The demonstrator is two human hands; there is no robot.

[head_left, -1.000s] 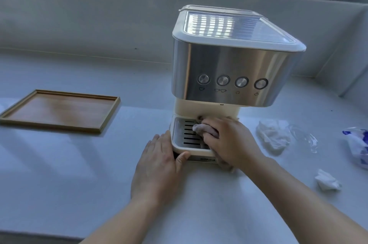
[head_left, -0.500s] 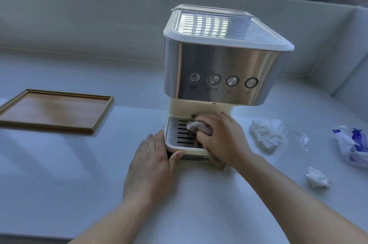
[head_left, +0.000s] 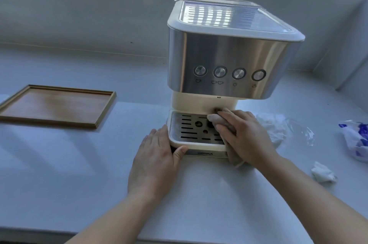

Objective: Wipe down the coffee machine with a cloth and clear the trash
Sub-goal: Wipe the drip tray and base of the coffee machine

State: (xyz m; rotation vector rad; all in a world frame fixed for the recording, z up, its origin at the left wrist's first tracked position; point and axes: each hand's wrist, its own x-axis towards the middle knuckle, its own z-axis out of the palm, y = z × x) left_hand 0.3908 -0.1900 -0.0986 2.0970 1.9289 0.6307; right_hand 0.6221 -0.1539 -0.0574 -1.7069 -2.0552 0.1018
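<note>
A cream and steel coffee machine (head_left: pixel 229 60) stands on the white counter, its slotted drip tray (head_left: pixel 189 130) facing me. My right hand (head_left: pixel 245 136) presses a beige cloth (head_left: pixel 233 156) onto the right side of the drip tray, fingers flat over it. The cloth's lower end hangs down the tray's front right corner. Resting flat on the counter, my left hand (head_left: pixel 155 162) lies against the tray's front left corner, thumb touching the front edge. Trash lies to the right: a crumpled white tissue (head_left: pixel 272 126), a clear plastic wrapper (head_left: pixel 302 132), a small tissue ball (head_left: pixel 323 174).
A shallow wooden tray (head_left: pixel 95 122) lies on the counter to the left. A white and blue plastic bag (head_left: pixel 356 140) sits at the right edge. A grey wall with a window runs behind the machine. The counter's front edge is near my forearms.
My right hand has slid the cloth from the middle of the drip tray to its right side, uncovering the round holes in the grille. The left hand stays against the tray's corner.
</note>
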